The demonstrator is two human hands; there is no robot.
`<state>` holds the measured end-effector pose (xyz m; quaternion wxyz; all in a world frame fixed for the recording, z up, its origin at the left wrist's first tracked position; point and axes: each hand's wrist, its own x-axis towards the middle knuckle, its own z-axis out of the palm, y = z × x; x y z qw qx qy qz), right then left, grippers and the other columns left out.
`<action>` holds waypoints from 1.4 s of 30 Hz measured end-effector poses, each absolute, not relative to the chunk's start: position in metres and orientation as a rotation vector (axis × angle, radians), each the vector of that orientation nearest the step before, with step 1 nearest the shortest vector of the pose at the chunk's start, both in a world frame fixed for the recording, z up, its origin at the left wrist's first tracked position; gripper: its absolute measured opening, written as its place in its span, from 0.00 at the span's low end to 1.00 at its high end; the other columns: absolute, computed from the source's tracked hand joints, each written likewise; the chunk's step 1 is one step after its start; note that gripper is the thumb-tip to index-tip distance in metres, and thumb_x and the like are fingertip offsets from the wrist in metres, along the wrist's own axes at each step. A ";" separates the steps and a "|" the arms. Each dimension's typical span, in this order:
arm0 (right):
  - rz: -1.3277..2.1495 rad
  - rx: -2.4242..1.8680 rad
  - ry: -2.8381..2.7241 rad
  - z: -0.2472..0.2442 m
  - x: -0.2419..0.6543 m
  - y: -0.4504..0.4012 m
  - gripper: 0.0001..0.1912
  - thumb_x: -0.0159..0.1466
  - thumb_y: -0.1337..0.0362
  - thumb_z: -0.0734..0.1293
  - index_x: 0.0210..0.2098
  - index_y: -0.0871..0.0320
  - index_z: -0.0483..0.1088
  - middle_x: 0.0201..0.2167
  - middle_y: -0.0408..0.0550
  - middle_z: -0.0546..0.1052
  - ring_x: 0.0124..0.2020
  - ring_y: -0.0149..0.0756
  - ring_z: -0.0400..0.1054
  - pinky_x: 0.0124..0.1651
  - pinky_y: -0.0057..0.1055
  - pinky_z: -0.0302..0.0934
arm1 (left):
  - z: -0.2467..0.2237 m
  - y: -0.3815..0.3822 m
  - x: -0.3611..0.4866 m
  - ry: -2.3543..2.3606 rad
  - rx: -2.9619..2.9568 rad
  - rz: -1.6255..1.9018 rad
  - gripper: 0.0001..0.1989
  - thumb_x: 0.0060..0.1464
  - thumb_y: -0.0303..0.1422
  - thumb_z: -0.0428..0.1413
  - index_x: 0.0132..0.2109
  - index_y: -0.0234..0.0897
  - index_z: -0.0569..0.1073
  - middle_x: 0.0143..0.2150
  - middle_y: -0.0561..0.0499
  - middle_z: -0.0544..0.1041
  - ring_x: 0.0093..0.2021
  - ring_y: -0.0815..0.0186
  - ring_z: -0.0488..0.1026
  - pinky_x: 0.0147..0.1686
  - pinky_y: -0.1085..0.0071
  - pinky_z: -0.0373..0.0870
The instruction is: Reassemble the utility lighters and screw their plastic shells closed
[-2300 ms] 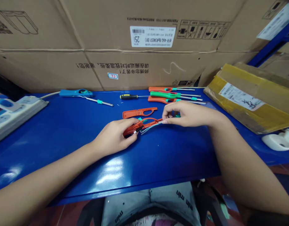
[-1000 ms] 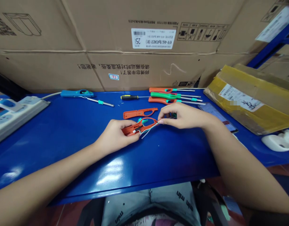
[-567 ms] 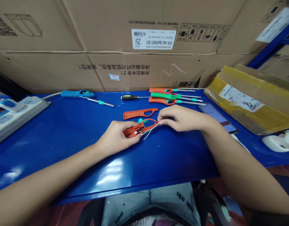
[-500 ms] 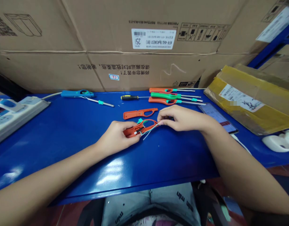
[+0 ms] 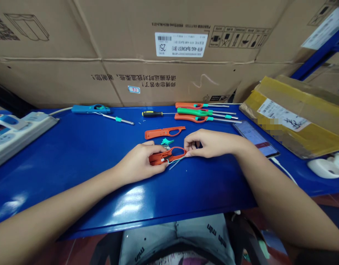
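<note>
My left hand (image 5: 143, 160) is closed around the handle end of an open orange lighter shell (image 5: 158, 158), which has a thin wire and small parts in it. At the shell's right end, the fingertips of my right hand (image 5: 204, 143) pinch its tip, where the wire passes. Just behind the shell lies a small green piece (image 5: 167, 141). The other orange shell half (image 5: 164, 133) rests farther back on the blue table, touched by neither hand.
A black and yellow screwdriver (image 5: 152, 114) lies behind, beside orange lighters and a green lighter (image 5: 194, 112). A blue lighter (image 5: 90, 109) and power strip (image 5: 23, 127) are left. A phone (image 5: 256, 138) and taped box (image 5: 293, 114) are right.
Both hands and the orange shell have moved slightly toward me. My left fingers have shifted farther over the shell. The small green piece now shows apart from it.
</note>
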<state>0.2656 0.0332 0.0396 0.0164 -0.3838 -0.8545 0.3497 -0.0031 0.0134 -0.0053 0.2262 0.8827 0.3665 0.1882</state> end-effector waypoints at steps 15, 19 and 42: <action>0.883 -1.080 -2.650 0.041 0.266 0.029 0.06 0.62 0.65 0.69 0.39 0.59 0.71 0.37 0.47 0.74 0.36 0.33 0.67 0.39 0.30 0.62 | -0.005 0.015 -0.005 0.919 2.469 0.645 0.12 0.58 0.34 0.59 0.49 0.39 0.74 0.50 0.48 0.79 0.52 0.59 0.75 0.54 0.62 0.73; 0.851 -0.972 -2.638 0.043 0.262 0.025 0.06 0.61 0.69 0.67 0.39 0.58 0.71 0.40 0.47 0.73 0.38 0.34 0.67 0.42 0.31 0.62 | -0.004 0.015 -0.004 0.906 2.483 0.648 0.11 0.59 0.34 0.58 0.49 0.39 0.74 0.49 0.48 0.80 0.51 0.59 0.75 0.53 0.62 0.72; 0.915 -1.021 -2.684 0.040 0.260 0.027 0.04 0.63 0.68 0.67 0.37 0.60 0.75 0.34 0.46 0.76 0.34 0.32 0.68 0.37 0.28 0.61 | -0.004 0.018 -0.007 0.847 2.558 0.668 0.06 0.64 0.35 0.58 0.44 0.39 0.78 0.45 0.48 0.81 0.47 0.62 0.77 0.49 0.65 0.72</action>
